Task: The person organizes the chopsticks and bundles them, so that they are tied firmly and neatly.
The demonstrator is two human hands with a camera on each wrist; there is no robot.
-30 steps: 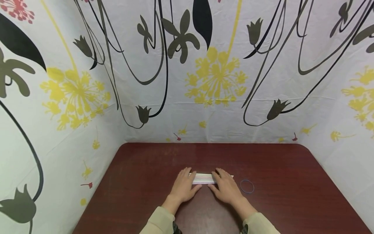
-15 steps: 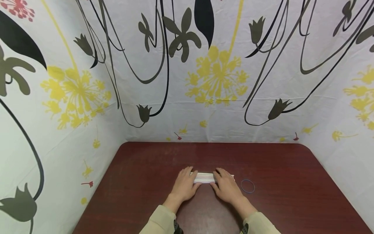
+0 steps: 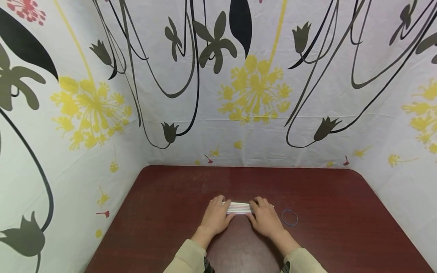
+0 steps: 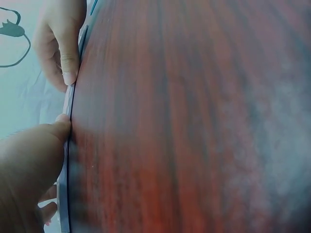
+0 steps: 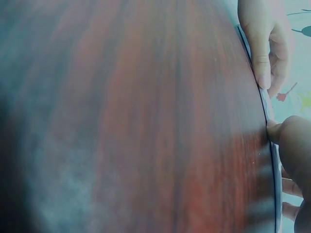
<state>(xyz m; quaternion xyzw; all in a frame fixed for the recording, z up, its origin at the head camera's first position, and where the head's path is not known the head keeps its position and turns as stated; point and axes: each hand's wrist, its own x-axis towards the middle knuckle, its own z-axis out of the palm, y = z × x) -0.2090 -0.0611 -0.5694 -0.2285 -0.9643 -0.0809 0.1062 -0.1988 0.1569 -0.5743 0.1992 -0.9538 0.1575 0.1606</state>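
The left hand point(image 3: 216, 217) and the right hand point(image 3: 266, 217) hold in their fingers one row of white sticks point(image 3: 239, 208), too fine to count, midway between side edges of the counter point(image 3: 181, 189); one blue ring point(image 3: 291, 225) lies nearer the right edge.

Indoor work nook, bldg type unclear, floral cloth point(image 3: 218, 94) on 3 sides, dk-red table point(image 3: 164, 204)

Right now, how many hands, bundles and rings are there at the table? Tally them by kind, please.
Hands: 2, left hand and right hand
Bundle of white sticks: 1, single sticks too fine to count
Blue ring: 1
Total: 4
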